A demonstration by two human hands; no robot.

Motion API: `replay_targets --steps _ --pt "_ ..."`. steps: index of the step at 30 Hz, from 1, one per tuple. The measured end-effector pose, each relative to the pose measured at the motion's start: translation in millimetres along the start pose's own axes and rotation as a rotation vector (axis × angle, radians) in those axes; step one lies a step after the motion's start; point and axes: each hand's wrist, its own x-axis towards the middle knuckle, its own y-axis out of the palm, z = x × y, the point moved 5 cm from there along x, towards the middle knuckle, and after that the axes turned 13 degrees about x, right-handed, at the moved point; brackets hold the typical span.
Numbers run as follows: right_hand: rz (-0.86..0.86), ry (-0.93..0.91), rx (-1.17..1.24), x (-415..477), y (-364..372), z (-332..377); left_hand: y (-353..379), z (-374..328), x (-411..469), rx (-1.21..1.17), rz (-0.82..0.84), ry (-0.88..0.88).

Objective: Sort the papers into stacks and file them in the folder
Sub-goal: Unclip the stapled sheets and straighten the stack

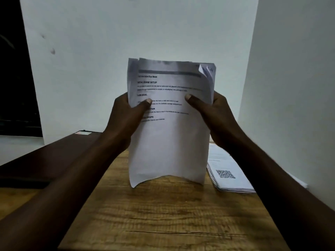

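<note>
Left hand (126, 115), right hand (215, 113) grip upright paper sheaf (168, 142) above table (163, 214).

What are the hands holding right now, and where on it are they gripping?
Both hands hold a bundle of papers upright above the table: the left hand grips its left edge, the right hand its right edge, thumbs pressed on the printed front.

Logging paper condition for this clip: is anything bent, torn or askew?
Yes. The held papers have a top right corner that is dog-eared and curled, and the bottom edge bows upward. The stack on the table looks slightly fanned.
</note>
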Motion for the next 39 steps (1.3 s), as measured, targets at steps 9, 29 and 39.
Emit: replay_targets --steps 9,29,39 --pt "-0.025 0.080 -0.046 -5.2 -6.1 -8.9 6.6 12.7 -11.8 0.071 0.038 -0.064" --pt "0.023 0.056 -0.145 52.9 -25.6 -18.0 1.9 44.2 -14.2 -0.163 0.613 -0.550" --pt "-0.087 0.426 -0.057 7.6 -46.1 -156.3 4.5 132.7 -13.3 -0.139 0.509 -0.719"
